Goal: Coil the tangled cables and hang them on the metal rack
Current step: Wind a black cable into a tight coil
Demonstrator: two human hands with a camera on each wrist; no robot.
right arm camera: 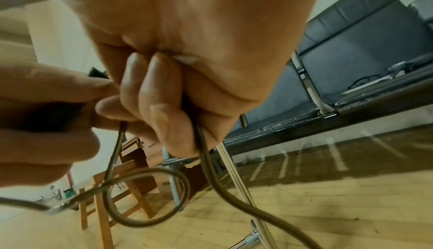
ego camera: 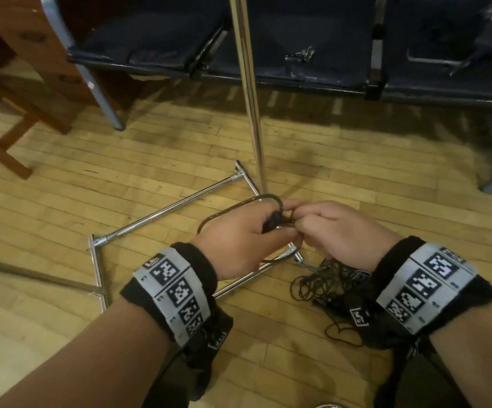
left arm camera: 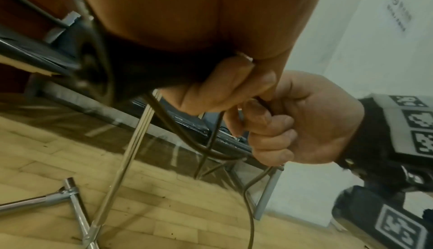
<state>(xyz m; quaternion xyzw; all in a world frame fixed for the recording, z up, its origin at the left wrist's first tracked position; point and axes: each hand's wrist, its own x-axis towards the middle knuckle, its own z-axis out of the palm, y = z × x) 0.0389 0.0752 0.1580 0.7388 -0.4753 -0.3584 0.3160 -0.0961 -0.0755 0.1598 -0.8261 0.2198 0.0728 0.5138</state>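
Note:
My left hand (ego camera: 280, 220) and right hand (ego camera: 302, 223) meet just above the floor, both gripping one dark brown cable (ego camera: 224, 212). Its loops arc out left of my left hand. In the left wrist view the left fingers (left arm camera: 211, 93) pinch the cable (left arm camera: 168, 121) beside my curled right hand (left arm camera: 290, 129). In the right wrist view the right fingers (right arm camera: 154, 97) are curled round the cable (right arm camera: 145, 223), which makes a loop below and trails down to the right. The chrome metal rack (ego camera: 162, 213) has its base frame on the floor under my hands, its pole (ego camera: 250, 98) rising behind them. A tangle of thin black cables (ego camera: 327, 285) lies beneath my right wrist.
A row of dark padded bench seats (ego camera: 297, 54) on metal legs runs across the back. A wooden desk and stool (ego camera: 18, 98) stand at the left. The floor is light wood planks (ego camera: 91, 172). A thin bar (ego camera: 32, 278) lies on the floor at the left.

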